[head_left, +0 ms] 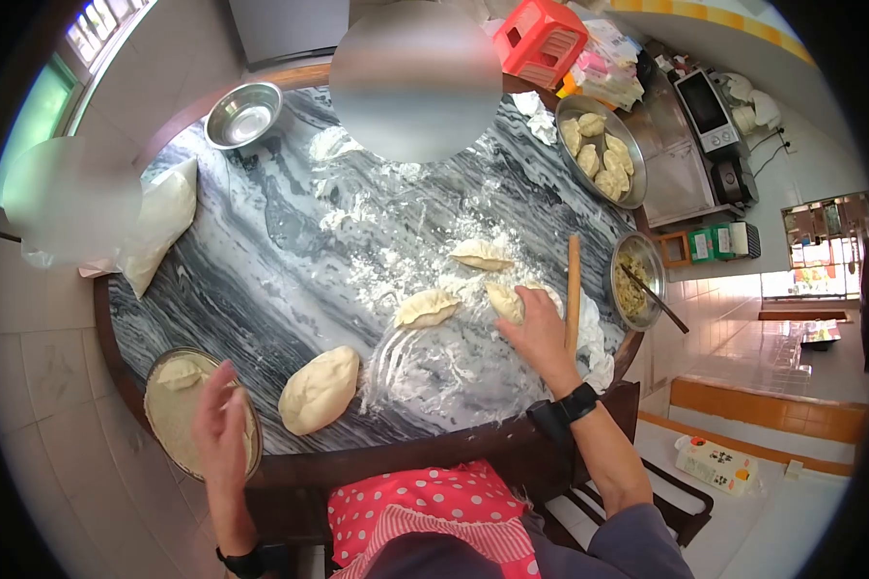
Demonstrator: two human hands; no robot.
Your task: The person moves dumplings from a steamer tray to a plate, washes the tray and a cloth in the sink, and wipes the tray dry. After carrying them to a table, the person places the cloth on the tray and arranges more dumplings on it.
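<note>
My right hand [536,333] rests on a folded dumpling [505,303] on the floured marble table, left of a wooden rolling pin [574,294]. Two more dumplings lie close by, one [427,309] to the left and one [481,255] farther back. My left hand [221,429] is raised over the right side of a round floured tray [169,425], its fingers apart and holding nothing. On that tray sits a single dumpling [179,373]. A large lump of dough [320,390] lies between the tray and the flour.
An empty metal bowl [244,116] stands at the back left, near a plastic bag of flour [167,217]. At the right edge are a metal pan [637,183] of dumplings and a bowl of filling [631,289] with a utensil. A red stool [541,43] stands behind.
</note>
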